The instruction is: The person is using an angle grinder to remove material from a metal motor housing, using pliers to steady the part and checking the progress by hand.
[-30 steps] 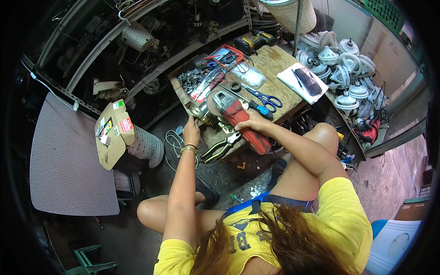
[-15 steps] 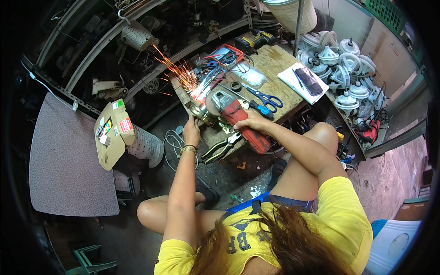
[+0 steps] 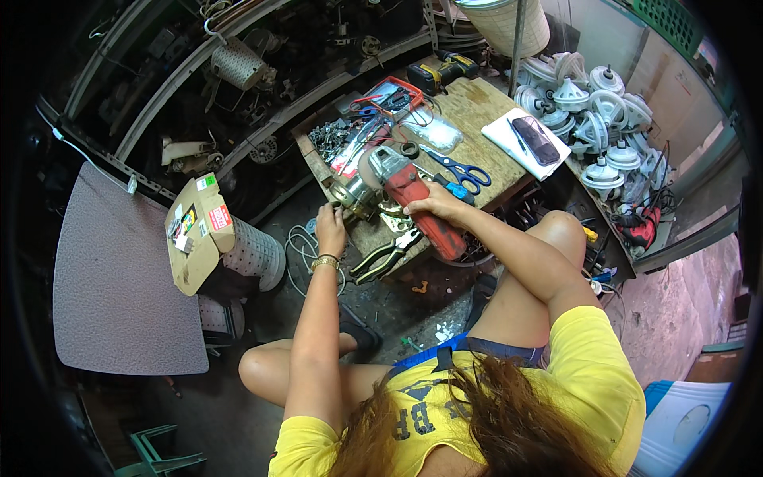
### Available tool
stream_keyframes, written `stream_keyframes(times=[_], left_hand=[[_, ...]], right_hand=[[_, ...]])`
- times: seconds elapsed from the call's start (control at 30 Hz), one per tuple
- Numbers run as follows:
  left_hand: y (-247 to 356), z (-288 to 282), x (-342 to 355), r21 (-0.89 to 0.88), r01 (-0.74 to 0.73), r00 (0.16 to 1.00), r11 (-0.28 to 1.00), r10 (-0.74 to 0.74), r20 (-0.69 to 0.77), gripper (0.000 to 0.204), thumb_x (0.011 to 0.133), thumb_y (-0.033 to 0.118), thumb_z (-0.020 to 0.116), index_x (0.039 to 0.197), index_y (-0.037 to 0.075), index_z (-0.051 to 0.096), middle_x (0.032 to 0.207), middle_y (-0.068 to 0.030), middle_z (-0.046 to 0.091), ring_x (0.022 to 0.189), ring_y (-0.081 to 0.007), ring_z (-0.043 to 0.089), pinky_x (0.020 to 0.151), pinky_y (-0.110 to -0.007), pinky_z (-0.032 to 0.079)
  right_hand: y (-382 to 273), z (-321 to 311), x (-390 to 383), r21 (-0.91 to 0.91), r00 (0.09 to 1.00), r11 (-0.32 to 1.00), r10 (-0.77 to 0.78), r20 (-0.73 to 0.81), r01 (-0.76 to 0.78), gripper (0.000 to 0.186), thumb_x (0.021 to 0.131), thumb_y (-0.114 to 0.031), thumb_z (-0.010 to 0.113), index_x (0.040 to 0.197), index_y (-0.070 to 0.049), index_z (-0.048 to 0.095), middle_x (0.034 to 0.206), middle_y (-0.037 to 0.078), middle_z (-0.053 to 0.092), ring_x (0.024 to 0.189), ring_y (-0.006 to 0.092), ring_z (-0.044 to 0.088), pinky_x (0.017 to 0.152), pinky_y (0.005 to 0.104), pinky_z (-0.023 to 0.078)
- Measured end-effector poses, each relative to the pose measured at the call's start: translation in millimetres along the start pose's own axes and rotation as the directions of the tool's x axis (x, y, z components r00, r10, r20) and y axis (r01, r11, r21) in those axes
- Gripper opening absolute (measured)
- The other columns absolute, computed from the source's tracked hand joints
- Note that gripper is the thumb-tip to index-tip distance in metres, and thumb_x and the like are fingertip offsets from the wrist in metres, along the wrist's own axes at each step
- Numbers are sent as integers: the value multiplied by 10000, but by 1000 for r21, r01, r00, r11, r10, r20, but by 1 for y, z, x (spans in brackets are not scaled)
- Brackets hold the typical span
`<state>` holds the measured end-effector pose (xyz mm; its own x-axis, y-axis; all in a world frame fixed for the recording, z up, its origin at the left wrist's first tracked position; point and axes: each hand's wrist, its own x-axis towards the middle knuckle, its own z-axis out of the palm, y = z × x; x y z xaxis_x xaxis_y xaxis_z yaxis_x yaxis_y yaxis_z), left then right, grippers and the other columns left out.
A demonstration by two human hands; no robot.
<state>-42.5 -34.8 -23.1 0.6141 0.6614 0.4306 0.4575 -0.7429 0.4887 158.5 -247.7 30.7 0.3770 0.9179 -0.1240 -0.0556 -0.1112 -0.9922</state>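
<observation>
My right hand is wrapped round the body of a red angle grinder, its disc angled over a cylindrical metal part at the bench's front left corner. My left hand is closed, fingertips curled on that part's lower left end. Long-nose pliers with black handles lie at the front edge, below brass-coloured pieces. Behind the grinder are a blue-handled screwdriver, blue scissors and a dark ring.
A wooden bench holds loose fasteners, a cordless drill and a phone on white paper. White plastic parts pile rightward. At left stand metal shelving, a grey board and cardboard on a perforated drum.
The orange sparks that sprayed leftward from the disc half a second ago are gone. My left hand's fingers have shifted slightly on the metal part; the grinder stays in nearly the same place.
</observation>
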Motion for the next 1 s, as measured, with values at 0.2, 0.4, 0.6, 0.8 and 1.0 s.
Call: stream_keyframes(times=[0.2, 0.4, 0.6, 0.8, 1.0], left_hand=[[48, -13, -22, -128, -101, 976, 987, 74, -204, 253, 748, 74, 694, 968, 31, 575, 944, -133, 563, 912, -314, 537, 812, -413, 431], [58, -4, -22, -189, -73, 963, 979, 20, -267, 206, 733, 126, 760, 853, 43, 615, 840, -87, 579, 816, -275, 553, 742, -390, 435], [63, 3, -18, -188, -37, 960, 981, -17, -278, 185, 744, 118, 752, 844, 33, 621, 829, -87, 579, 794, -270, 553, 718, -386, 439], [71, 2, -15, -184, -52, 939, 981, -15, -345, 133, 770, 103, 728, 846, 38, 641, 829, -85, 587, 795, -270, 553, 717, -382, 440], [75, -3, -12, -61, -114, 939, 992, 88, -332, 114, 792, 116, 709, 863, 43, 659, 839, -92, 599, 807, -286, 554, 730, -392, 438]], right_hand=[[3, -22, -3, 127, 999, 992, 17, -45, -11, 690, 661, -249, 790, 1258, -75, 493, 1053, 92, 611, 894, 182, 596, 782, 333, 509], [-8, -14, -9, 93, 999, 995, 25, -33, -22, 714, 658, -256, 787, 1280, -80, 484, 1075, 85, 606, 930, 179, 586, 804, 331, 500], [-12, -15, -12, 93, 999, 996, 1, -34, 3, 701, 659, -250, 784, 1273, -83, 490, 1063, 77, 611, 909, 169, 593, 812, 328, 496], [-10, -15, -13, 115, 1000, 993, 19, -24, -16, 678, 670, -238, 777, 1266, -80, 495, 1056, 75, 613, 897, 158, 594, 803, 319, 496], [-14, -15, -17, 110, 1000, 994, -9, -22, 11, 655, 678, -216, 768, 1236, -35, 476, 1014, 80, 598, 842, 174, 607, 734, 331, 527]])
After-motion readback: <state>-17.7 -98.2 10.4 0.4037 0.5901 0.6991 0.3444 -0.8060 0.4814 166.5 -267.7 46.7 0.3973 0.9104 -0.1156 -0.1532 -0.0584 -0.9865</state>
